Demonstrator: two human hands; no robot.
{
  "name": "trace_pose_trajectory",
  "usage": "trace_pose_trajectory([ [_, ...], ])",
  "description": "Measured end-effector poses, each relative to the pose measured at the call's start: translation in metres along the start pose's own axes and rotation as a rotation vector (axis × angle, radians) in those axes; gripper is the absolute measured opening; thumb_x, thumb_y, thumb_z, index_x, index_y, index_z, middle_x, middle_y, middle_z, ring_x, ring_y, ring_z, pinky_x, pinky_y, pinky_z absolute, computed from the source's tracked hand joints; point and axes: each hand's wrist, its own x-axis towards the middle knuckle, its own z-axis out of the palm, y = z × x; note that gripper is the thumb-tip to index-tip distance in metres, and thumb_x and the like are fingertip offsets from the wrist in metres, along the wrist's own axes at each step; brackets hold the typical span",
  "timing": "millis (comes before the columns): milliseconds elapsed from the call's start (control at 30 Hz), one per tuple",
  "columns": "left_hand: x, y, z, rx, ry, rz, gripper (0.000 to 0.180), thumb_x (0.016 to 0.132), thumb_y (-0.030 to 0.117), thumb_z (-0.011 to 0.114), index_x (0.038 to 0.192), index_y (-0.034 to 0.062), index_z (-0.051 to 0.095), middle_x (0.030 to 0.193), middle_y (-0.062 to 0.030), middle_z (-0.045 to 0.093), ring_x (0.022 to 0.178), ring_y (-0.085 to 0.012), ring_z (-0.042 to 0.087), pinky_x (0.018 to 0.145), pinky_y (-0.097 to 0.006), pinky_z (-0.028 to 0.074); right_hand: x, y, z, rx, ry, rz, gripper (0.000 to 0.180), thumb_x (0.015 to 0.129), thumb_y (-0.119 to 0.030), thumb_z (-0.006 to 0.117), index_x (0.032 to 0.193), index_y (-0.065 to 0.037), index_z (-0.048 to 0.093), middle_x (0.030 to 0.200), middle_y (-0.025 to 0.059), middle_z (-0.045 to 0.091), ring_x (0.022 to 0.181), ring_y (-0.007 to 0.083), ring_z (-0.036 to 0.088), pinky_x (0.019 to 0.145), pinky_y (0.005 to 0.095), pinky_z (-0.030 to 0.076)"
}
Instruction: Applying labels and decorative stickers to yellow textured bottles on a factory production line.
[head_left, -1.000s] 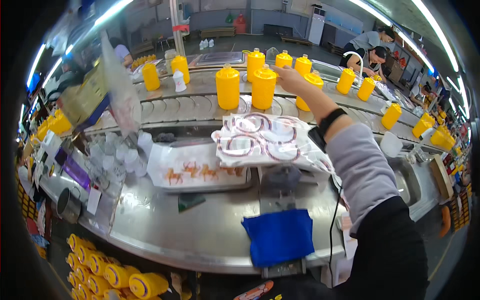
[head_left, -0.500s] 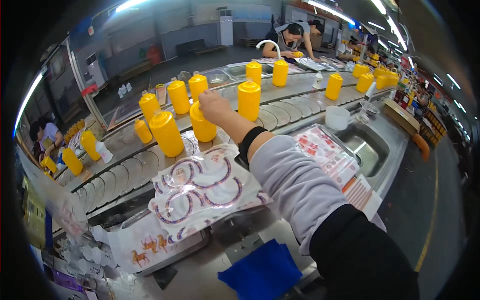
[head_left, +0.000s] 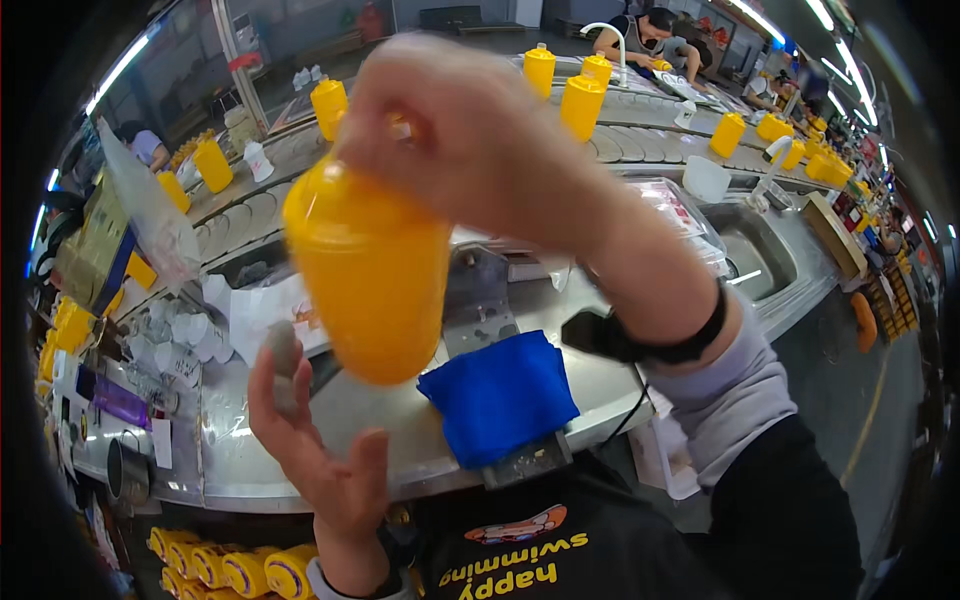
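In the head view, the blue cloth (head_left: pixel 500 400) lies near the front edge of the metal bench (head_left: pixel 240 445). Above and to the left of it, the yellow bottle (head_left: pixel 365 275) hangs in the air, gripped near its neck by the blurred right hand (head_left: pixel 440 140); its walls are opaque, so whatever it holds cannot be seen. The left hand (head_left: pixel 325 460), left of the cloth, holds nothing: its fingers and thumb are spread just beside the bottle's lower end, with a grey cover (head_left: pixel 283 350) on one fingertip.

Beyond the cloth, more yellow bottles (head_left: pixel 581 107) stand upright along the conveyor (head_left: pixel 640 150), opaque too. Far to the right of the cloth sits a white tub (head_left: pixel 707 178), its contents hidden, next to a metal sink (head_left: pixel 745 245). Well to the cloth's left are a heap of translucent cups (head_left: pixel 175 345) and a metal pot (head_left: pixel 128 470), too dark inside to read. Below and to its left, stacked bottles (head_left: pixel 245 573) lie on their sides.
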Motion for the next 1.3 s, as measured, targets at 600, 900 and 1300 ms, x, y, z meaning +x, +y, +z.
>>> trace_pose_trajectory([
  [600,-0.046,-0.045,-0.015,-0.437,-0.175,-0.364,0.096,0.070,0.038,0.081,0.143,0.0049,0.027,0.148,-0.0201,0.028,0.133,-0.0326,0.039,0.110,-0.043,0.034,-0.099,0.093,-0.010,0.005,-0.597,0.405,0.022,0.088,-0.003,0.059,0.108,-0.006,0.067,0.100,0.0138,0.060,0.094,0.0310,0.060,0.083,0.0373,0.049],
  [900,-0.027,-0.017,-0.009,-0.091,-0.080,-0.466,0.085,0.079,0.060,0.069,0.132,-0.0010,0.042,0.136,-0.0199,0.043,0.120,-0.0306,0.051,0.102,-0.040,0.041,-0.132,0.215,0.065,-0.135,-1.078,0.286,0.029,0.082,-0.012,0.064,0.110,-0.010,0.069,0.101,0.0182,0.059,0.097,0.0348,0.058,0.085,0.0413,0.047],
  [1300,-0.006,-0.032,-0.031,-0.169,-0.309,-0.396,0.044,0.080,0.038,0.068,0.104,0.0013,0.060,0.116,-0.0216,0.059,0.108,-0.0288,0.057,0.095,-0.037,0.043,-0.184,0.217,-0.008,-0.297,-1.035,0.277,0.027,0.081,-0.004,0.061,0.105,-0.013,0.071,0.106,0.0095,0.059,0.105,0.0276,0.056,0.088,0.0366,0.049],
])
